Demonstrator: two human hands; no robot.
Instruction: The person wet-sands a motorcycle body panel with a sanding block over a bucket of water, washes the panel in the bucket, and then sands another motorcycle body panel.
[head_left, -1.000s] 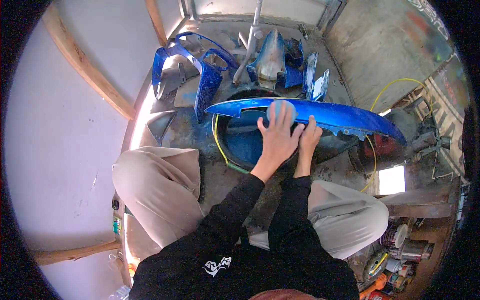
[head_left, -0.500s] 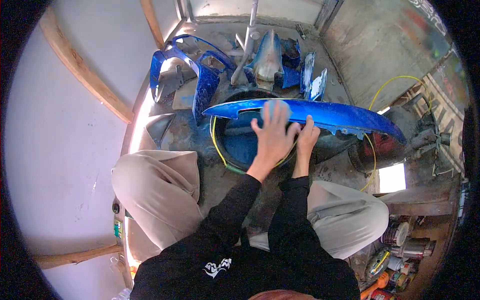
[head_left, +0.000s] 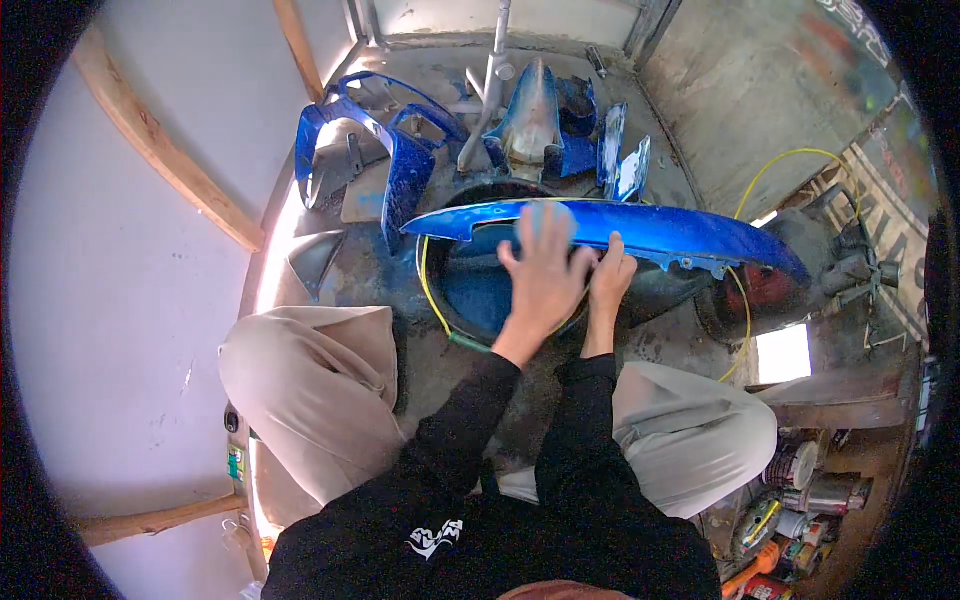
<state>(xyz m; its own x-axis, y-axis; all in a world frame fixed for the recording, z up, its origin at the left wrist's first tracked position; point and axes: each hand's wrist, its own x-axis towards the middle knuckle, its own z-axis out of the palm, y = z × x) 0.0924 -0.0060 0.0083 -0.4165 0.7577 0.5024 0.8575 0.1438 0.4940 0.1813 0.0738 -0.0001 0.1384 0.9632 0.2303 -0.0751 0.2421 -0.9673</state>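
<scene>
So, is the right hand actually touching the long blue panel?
Touching. The head view shows the right hand at the lower edge of the long blue panel, a fingertip overlapping its face with no gap visible.

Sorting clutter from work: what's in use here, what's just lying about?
In use:
blue panel, right hand on its edge
pale pad, under left hand
black basin beneath, probably

Lying about:
blue frame
blue-white pieces
orange item
</scene>
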